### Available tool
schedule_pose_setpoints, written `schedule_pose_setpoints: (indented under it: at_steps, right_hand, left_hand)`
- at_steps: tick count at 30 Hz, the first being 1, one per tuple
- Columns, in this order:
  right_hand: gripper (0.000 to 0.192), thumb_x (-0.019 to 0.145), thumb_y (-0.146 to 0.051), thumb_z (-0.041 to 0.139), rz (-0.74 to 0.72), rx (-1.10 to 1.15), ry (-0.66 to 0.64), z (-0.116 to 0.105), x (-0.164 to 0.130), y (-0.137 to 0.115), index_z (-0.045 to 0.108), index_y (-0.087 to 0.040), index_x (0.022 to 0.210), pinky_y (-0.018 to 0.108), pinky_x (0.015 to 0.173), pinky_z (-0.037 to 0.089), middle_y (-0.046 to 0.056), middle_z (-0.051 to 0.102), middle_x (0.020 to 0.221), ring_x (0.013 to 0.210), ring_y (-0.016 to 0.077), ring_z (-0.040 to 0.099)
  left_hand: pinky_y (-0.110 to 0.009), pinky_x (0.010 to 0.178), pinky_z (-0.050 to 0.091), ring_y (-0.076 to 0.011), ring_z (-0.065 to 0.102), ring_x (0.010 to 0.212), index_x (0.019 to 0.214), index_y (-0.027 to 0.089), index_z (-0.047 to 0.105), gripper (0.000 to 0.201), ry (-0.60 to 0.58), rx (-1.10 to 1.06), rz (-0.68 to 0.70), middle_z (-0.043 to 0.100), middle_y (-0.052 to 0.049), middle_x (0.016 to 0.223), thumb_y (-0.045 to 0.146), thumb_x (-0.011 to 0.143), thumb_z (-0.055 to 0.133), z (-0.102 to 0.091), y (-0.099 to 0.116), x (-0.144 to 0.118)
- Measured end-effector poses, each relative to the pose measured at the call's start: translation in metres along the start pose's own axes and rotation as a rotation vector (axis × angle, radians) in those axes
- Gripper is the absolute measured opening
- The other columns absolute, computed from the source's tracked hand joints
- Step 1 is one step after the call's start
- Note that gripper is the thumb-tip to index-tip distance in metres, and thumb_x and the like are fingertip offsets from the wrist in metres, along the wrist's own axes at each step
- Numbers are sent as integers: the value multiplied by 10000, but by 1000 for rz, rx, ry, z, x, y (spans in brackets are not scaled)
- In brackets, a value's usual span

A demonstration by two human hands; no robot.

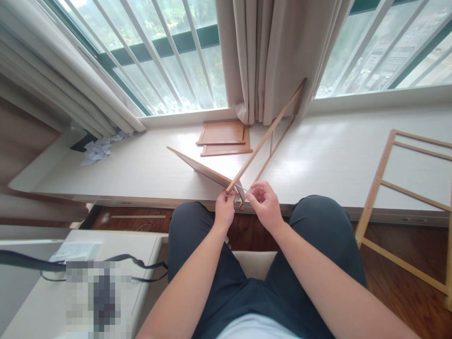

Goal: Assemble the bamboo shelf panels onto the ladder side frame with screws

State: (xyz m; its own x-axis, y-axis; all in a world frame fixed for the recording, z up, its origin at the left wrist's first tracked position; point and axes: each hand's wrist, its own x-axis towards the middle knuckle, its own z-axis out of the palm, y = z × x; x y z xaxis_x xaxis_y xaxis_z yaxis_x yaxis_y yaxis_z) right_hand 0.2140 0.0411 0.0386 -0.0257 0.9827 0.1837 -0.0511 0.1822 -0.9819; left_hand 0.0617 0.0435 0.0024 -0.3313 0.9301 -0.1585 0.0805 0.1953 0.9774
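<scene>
Our two legs (321, 226) meet the near edge of the ledge (339, 160). Over that edge, our left hand (225, 209) has its fingers pinched on the end of one frame (263, 141); our right hand (264, 205) nips a thin rod (243, 189) between thumb and finger, just beside it. On the ledge we count one tilted panel (208, 173) and two flat boards (222, 132); a second frame (376, 188) shows at its right. We see open ledge between the two frames
</scene>
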Motion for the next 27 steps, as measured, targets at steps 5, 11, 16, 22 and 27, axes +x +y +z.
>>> schedule_pose_setpoints:
  at_steps: [5, 11, 16, 22, 27]
  right_hand:
    - [213, 898, -374, 695, 2, -1, 9, 0, 0, 1, 571, -249, 1018, 269, 571, 401, -50, 559, 685, 585, 140, 489]
    - [197, 904, -353, 703, 1, 13, 9, 0, 0, 3, 583, -241, 1014, 266, 575, 400, -48, 560, 691, 597, 134, 486]
    - [206, 896, -371, 713, 13, 4, 18, 0, 0, 5, 595, -236, 998, 269, 581, 415, -40, 567, 701, 608, 140, 502]
    - [222, 888, -407, 725, 35, 7, 24, 0, 0, 7, 610, -237, 975, 272, 585, 428, -25, 581, 737, 626, 148, 518]
    - [220, 888, -420, 724, 43, -8, 27, 0, 0, 7, 616, -235, 937, 277, 586, 430, -12, 599, 759, 633, 152, 523]
  left_hand:
    - [-235, 532, 460, -155, 614, 680, 964, 176, 683, 272, -5, 1, 30, 683, -50, 859, 420, 855, 636, 0, -3, 2]
    - [-228, 530, 445, -147, 596, 676, 954, 170, 674, 289, -17, 1, 22, 665, -44, 836, 438, 854, 636, 0, -5, 2]
    - [-211, 456, 394, -142, 582, 647, 951, 162, 666, 356, -16, -9, -27, 652, -44, 825, 491, 817, 652, 0, -3, 2]
    - [-204, 440, 386, -140, 576, 645, 950, 162, 663, 365, -16, -17, -31, 641, -37, 811, 494, 800, 656, 1, -2, 2]
    - [-212, 467, 407, -139, 584, 642, 953, 165, 676, 355, -18, -19, -31, 657, -42, 820, 488, 807, 662, 1, -2, 2]
